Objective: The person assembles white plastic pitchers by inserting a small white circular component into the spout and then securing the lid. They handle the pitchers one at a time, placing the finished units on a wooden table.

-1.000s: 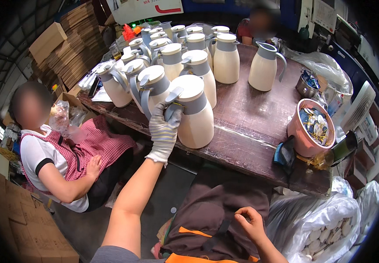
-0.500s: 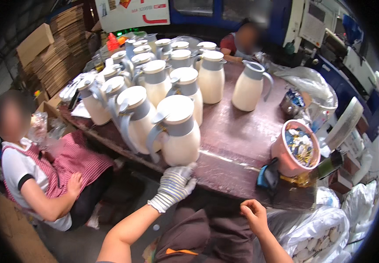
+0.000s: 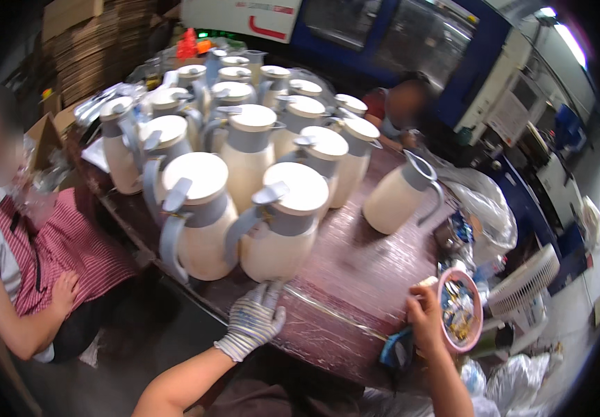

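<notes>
My left hand [image 3: 255, 321], in a striped knit glove, rests at the table's near edge. Its fingers stretch toward the base of the nearest cream jug [image 3: 282, 247], which has a grey collar, grey handle and white lid; whether they touch it is hard to tell. My bare right hand [image 3: 425, 320] is beside the left rim of a pink bucket [image 3: 478, 313] of small mixed pieces. Its fingers are curled, with a small pale bit showing at the fingertips. Beside the nearest jug stands another lidded jug [image 3: 203, 240]. A jug without a lid [image 3: 392, 205] stands apart, farther right.
Several more lidded jugs crowd the left of the dark red table [image 3: 345, 281]. A metal pot [image 3: 453, 233] and clear plastic bags [image 3: 484, 201] lie right. One person in a striped apron [image 3: 71, 243] sits left, another person [image 3: 390, 115] behind. Stacked cardboard [image 3: 81, 55] rises back left.
My right hand has moved from above my lap up to the pink bucket, its fingers now curled. The left hand stays by the nearest jug. The whole view has tilted.
</notes>
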The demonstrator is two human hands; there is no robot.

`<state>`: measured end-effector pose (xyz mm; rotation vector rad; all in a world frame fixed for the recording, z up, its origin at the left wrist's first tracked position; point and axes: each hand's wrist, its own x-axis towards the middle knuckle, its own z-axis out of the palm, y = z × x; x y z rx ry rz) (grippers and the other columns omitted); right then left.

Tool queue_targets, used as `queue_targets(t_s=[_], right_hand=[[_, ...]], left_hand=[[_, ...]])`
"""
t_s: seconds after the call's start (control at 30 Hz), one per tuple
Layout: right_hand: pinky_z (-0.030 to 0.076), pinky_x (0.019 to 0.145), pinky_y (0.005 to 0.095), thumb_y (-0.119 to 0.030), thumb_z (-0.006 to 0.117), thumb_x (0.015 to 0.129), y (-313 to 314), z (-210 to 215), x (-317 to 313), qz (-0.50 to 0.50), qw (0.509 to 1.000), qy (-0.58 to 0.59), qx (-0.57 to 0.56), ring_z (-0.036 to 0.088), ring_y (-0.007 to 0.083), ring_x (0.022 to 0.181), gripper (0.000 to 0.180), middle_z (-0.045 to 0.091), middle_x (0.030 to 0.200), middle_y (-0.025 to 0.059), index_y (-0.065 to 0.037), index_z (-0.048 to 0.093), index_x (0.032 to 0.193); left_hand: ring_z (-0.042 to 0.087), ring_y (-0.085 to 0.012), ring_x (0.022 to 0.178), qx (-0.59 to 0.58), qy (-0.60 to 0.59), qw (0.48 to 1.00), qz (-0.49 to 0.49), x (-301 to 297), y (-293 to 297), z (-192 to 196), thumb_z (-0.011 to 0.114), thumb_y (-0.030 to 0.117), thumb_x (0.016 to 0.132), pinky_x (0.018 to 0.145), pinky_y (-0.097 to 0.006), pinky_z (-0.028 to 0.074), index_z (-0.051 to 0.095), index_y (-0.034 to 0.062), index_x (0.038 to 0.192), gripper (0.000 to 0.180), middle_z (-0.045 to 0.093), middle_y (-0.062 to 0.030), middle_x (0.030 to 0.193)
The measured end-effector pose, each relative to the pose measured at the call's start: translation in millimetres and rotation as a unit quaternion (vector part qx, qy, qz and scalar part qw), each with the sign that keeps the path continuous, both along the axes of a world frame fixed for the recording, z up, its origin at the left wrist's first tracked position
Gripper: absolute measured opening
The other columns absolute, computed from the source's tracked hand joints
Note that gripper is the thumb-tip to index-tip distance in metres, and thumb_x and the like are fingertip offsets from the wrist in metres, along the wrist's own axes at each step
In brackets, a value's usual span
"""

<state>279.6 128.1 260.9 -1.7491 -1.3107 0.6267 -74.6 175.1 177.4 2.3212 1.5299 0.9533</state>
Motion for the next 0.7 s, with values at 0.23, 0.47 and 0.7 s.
queue_targets(t_s=[0.23,0.47,0.7], right_hand=[[0.049,0.085,0.0351,-0.001,0.062,0.075,131,-7,127,-0.033,0.957,-0.24,0.162,0.053,0.0259,0.105,0.047,0.053,0.116,0.0126,-0.003,0.054,0.12],[0.023,0.114,0.0388,-0.013,0.064,0.074,205,8,153,-0.16,0.918,-0.334,0.145,0.031,0.0346,0.138,0.074,0.036,0.146,0.0211,-0.003,0.036,0.142],[0.035,0.106,0.0388,-0.018,0.065,0.075,231,-15,155,-0.152,0.968,-0.146,0.135,0.045,0.0329,0.125,0.076,0.048,0.135,0.0208,-0.003,0.037,0.143]], left_hand=[[0.059,-0.0354,0.1,-0.017,-0.003,0.998,-0.055,-1,5,-13,0.053,0.028,0.086,0.085,-0.046,0.051,0.047,0.002,0.132,0.053,0.057,-0.0214,0.119],[0.059,-0.0282,0.088,0.005,0.031,0.998,-0.054,-1,1,-14,0.055,0.024,0.085,0.078,-0.04,0.051,0.052,0.0051,0.127,0.046,0.058,-0.0121,0.105],[0.059,-0.0281,0.087,-0.002,0.048,0.997,-0.057,1,1,-12,0.056,0.023,0.085,0.077,-0.04,0.051,0.055,0.0046,0.121,0.041,0.058,-0.0118,0.104]])
